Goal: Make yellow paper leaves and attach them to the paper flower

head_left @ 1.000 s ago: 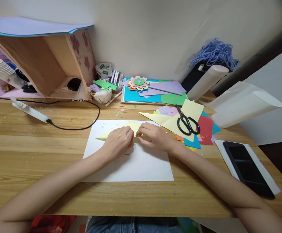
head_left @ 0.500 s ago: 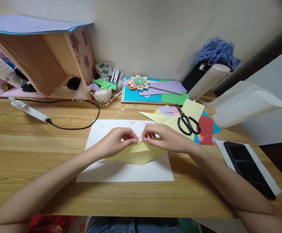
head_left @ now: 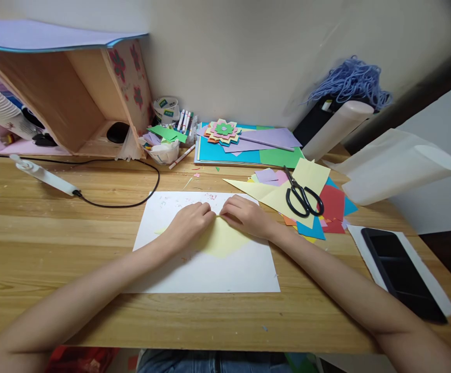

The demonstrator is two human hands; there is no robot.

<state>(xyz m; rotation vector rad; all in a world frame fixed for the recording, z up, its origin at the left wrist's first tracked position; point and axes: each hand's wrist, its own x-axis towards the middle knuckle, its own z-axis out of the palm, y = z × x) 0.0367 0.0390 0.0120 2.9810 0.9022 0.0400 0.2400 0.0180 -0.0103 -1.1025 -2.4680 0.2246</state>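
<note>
A piece of yellow paper (head_left: 224, 242) lies over a white sheet (head_left: 244, 274), its pointed lower edge toward me. My left hand (head_left: 192, 221) is closed at the paper's far edge, thumb hidden behind the fingers. Close beside it, my right hand (head_left: 244, 215) pinches the same far edge, fingers bent and pressed together. The fingertips of both hands almost meet at the middle of that edge. My left hand and wrist cover much of the paper's left part.
Black-handled scissors (head_left: 304, 199) rest on yellow paper and coloured scraps at right. Behind are a layered paper flower (head_left: 223, 131), a cup of scraps (head_left: 164, 154) and markers (head_left: 185, 122). A black phone-like slab (head_left: 402, 272) lies far right; a white corded device (head_left: 48, 176) lies left.
The yellow paper was lifted and turned so its point faces me, where before it lay mostly beyond my hands. It is now down on the white sheet, hands at its far edge.
</note>
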